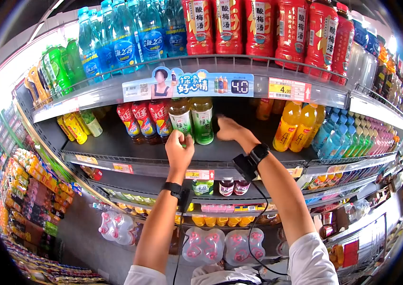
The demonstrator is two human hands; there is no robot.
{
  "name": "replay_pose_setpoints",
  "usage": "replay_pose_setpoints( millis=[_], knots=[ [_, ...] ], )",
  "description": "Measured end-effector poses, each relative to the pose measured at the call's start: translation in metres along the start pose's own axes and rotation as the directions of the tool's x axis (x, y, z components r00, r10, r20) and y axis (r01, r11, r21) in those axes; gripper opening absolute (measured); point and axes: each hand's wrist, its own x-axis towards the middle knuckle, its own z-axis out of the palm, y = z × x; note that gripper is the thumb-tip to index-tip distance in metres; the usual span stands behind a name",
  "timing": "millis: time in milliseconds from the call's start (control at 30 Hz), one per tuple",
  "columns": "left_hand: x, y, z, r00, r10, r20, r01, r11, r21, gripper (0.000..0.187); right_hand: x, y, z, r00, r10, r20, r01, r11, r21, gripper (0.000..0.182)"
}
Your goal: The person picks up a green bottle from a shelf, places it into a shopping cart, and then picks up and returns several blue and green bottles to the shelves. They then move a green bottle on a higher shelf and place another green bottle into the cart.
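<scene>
On the middle shelf, two green tea bottles with white and green labels stand side by side. My left hand (179, 148) is closed, its fingers curled at the lower front of the left green tea bottle (180, 114); what they hold, if anything, is hidden. Just right of the right green tea bottle (203, 120) is my right hand (230, 128), reaching into the shelf. A dark round shape shows at its fingertips, too unclear to name, and the fingers are partly hidden. Red-labelled bottles (142, 119) stand directly left of the green tea.
Orange drink bottles (291, 126) stand to the right on the same shelf (163, 151). Overhead, a wire rail (239, 58) fronts red bottles (258, 28) and blue bottles (127, 40). Cables hang from both wrists. Packs of large clear bottles (203, 244) sit low down.
</scene>
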Motion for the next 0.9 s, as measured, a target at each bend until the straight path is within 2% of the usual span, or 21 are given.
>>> replay_pose_setpoints(
  millis=[33,100,133,167,200,233,300,367,433,467,533,567,633,667,833,867,900],
  knots=[
    [-0.003,0.003,0.002,1.000,-0.013,-0.009,0.013,0.998,0.067,0.023,0.015,0.011,0.004,0.994,0.084,-0.074,-0.078,0.993,0.090,0.057],
    [-0.004,0.007,0.004,0.999,-0.028,-0.019,0.030,0.991,0.133,0.028,0.029,0.016,0.002,0.960,0.068,-0.271,-0.040,0.994,0.106,0.054],
    [-0.003,0.007,0.005,0.999,-0.038,-0.005,0.039,0.988,0.152,0.031,0.053,0.031,0.012,0.961,0.066,-0.268,-0.038,0.994,0.107,0.054],
    [-0.003,0.006,0.005,0.999,-0.050,0.010,0.048,0.984,0.173,0.034,0.088,0.055,0.033,0.934,-0.042,-0.354,0.160,0.937,0.312,0.054],
    [-0.002,0.005,0.004,0.998,-0.058,0.023,0.052,0.978,0.201,0.034,0.092,0.048,0.036,0.883,-0.118,-0.454,0.355,0.801,0.482,0.053],
    [-0.002,0.005,0.005,0.998,-0.059,0.024,0.053,0.977,0.206,0.034,0.093,0.045,0.037,0.884,-0.117,-0.452,0.355,0.798,0.487,0.053],
    [-0.001,0.005,0.005,0.999,-0.029,0.030,0.023,0.982,0.190,0.038,0.095,0.039,0.036,0.900,0.087,-0.428,0.232,0.734,0.638,0.043],
    [-0.002,0.005,0.005,0.997,-0.063,0.045,0.052,0.977,0.207,0.037,0.099,0.045,0.043,0.931,0.094,-0.352,0.179,0.724,0.666,0.044],
    [-0.002,0.005,0.005,0.994,-0.093,0.059,0.078,0.972,0.221,0.037,0.106,0.059,0.053,0.945,-0.004,-0.327,0.261,0.613,0.746,0.047],
    [-0.001,0.004,0.006,0.994,-0.090,0.056,0.076,0.974,0.213,0.037,0.110,0.067,0.054,0.945,-0.004,-0.327,0.260,0.614,0.745,0.047],
    [-0.002,0.004,0.006,0.995,-0.088,0.057,0.074,0.975,0.207,0.038,0.111,0.076,0.053,0.972,-0.178,-0.155,0.209,0.343,0.916,0.054],
    [-0.001,0.004,0.006,0.994,-0.089,0.064,0.074,0.974,0.214,0.038,0.116,0.081,0.054,0.972,-0.178,-0.155,0.208,0.340,0.917,0.054],
    [-0.001,0.004,0.005,0.993,-0.093,0.068,0.076,0.972,0.224,0.038,0.138,0.102,0.064,0.984,-0.136,-0.117,0.169,0.476,0.863,0.073],
    [-0.001,0.005,0.004,0.992,-0.098,0.076,0.076,0.966,0.246,0.039,0.141,0.106,0.066,0.984,-0.137,-0.115,0.167,0.474,0.865,0.073],
    [0.000,0.009,0.003,0.994,-0.071,0.083,0.045,0.960,0.278,0.039,0.115,0.080,0.036,0.984,-0.134,-0.121,0.181,0.730,0.660,0.072],
    [0.000,0.009,0.003,0.993,-0.081,0.084,0.055,0.960,0.274,0.039,0.114,0.083,0.038,0.984,-0.134,-0.121,0.181,0.729,0.660,0.072],
    [0.000,0.009,0.004,0.992,-0.091,0.086,0.064,0.961,0.270,0.039,0.118,0.095,0.045,0.953,-0.227,-0.200,0.295,0.556,0.777,0.074]
  ],
)
